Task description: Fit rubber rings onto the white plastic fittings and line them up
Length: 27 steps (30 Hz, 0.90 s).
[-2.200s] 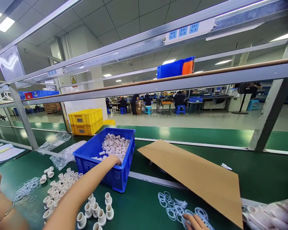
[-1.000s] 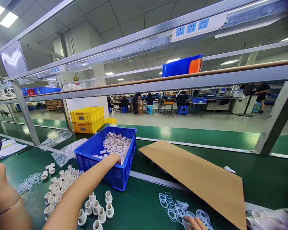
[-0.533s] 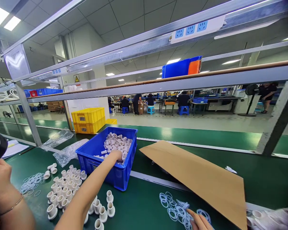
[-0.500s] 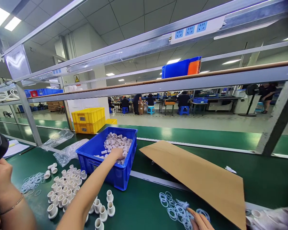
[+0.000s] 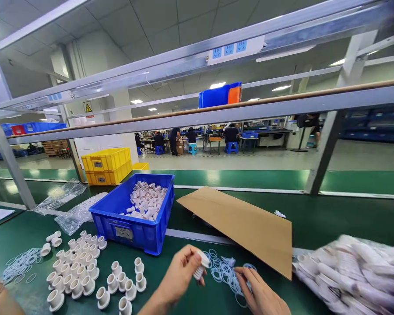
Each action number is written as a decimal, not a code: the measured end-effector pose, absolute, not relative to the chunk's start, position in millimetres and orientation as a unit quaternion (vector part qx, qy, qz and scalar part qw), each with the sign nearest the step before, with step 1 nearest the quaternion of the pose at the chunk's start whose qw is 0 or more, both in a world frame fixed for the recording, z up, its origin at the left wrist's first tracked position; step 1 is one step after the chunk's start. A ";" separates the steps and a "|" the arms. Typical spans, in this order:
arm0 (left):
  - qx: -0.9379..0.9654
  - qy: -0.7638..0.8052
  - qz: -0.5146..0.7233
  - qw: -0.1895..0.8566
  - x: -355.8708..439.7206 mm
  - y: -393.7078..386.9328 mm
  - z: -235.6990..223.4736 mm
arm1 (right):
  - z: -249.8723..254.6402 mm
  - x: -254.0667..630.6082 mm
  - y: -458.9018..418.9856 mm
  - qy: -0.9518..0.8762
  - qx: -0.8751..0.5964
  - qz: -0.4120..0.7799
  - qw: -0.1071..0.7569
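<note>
My left hand (image 5: 184,273) is closed around a white flanged plastic fitting (image 5: 202,259), its round flange facing the rings. To the right, my right hand (image 5: 258,291) has its bent fingertips at the edge of a loose pile of pale blue rings (image 5: 221,267). Whether a ring is between those fingers is hidden. Several more white fittings (image 5: 75,267) stand upright in a group on the green tabletop to the left, and others stand nearer my left forearm. A blue bin (image 5: 131,238) holds a heap of similar white pieces (image 5: 147,197).
A cardboard sheet (image 5: 239,225) lies behind the rings. On the right sits a clear bag of white parts (image 5: 351,271). A second ring pile (image 5: 21,264) and another person's forearm (image 5: 0,297) are at the left. Yellow crates (image 5: 107,166) and clear plastic bags (image 5: 80,212) stand farther back.
My left hand has come out of the blue bin and now holds a white fitting near the rings. My right hand stays at the rings. The view has turned right.
</note>
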<state>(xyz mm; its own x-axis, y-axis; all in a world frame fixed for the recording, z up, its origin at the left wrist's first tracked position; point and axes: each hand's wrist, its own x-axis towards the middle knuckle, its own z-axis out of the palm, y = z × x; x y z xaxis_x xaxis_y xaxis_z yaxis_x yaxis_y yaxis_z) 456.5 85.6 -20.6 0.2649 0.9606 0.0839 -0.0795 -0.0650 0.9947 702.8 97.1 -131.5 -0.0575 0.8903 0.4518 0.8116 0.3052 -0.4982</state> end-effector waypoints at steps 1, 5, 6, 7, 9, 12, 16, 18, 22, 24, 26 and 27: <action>0.534 0.374 0.451 0.609 463.4 79.2 -37.2 | -128.3 700.8 96.6 -0.719 -0.594 0.064 0.354; 0.468 0.346 0.442 0.683 474.7 74.3 -94.2 | -117.5 698.2 95.7 -0.696 -0.610 0.088 0.369; 0.460 0.338 0.440 0.693 474.4 75.9 -105.9 | -116.8 698.5 95.9 -0.693 -0.611 0.095 0.370; 0.456 0.330 0.436 0.702 473.5 77.6 -116.2 | -117.2 699.1 96.3 -0.690 -0.613 0.102 0.371; 0.453 0.321 0.428 0.713 470.5 79.8 -130.9 | -119.9 700.2 97.6 -0.684 -0.618 0.115 0.370; 0.456 0.325 0.426 0.710 466.1 78.5 -136.0 | -124.3 699.9 99.3 -0.670 -0.625 0.130 0.379; 0.465 0.332 0.425 0.702 464.5 72.7 -124.7 | -123.5 691.8 98.3 -0.680 -0.587 0.180 0.401; 0.464 0.337 0.430 0.697 465.4 70.6 -120.6 | -121.9 684.6 96.3 -0.703 -0.543 0.220 0.403; 0.468 0.364 0.430 0.680 466.7 68.3 -118.1 | -119.7 670.1 89.1 -0.732 -0.486 0.283 0.385; 0.489 0.387 0.419 0.660 465.9 67.0 -115.4 | -117.6 665.1 84.4 -0.742 -0.469 0.300 0.374; 0.524 0.411 0.407 0.625 464.2 65.5 -110.8 | -114.6 661.4 79.1 -0.748 -0.457 0.312 0.366; 0.543 0.423 0.401 0.604 463.3 64.7 -108.3 | -113.2 659.6 76.4 -0.749 -0.454 0.315 0.364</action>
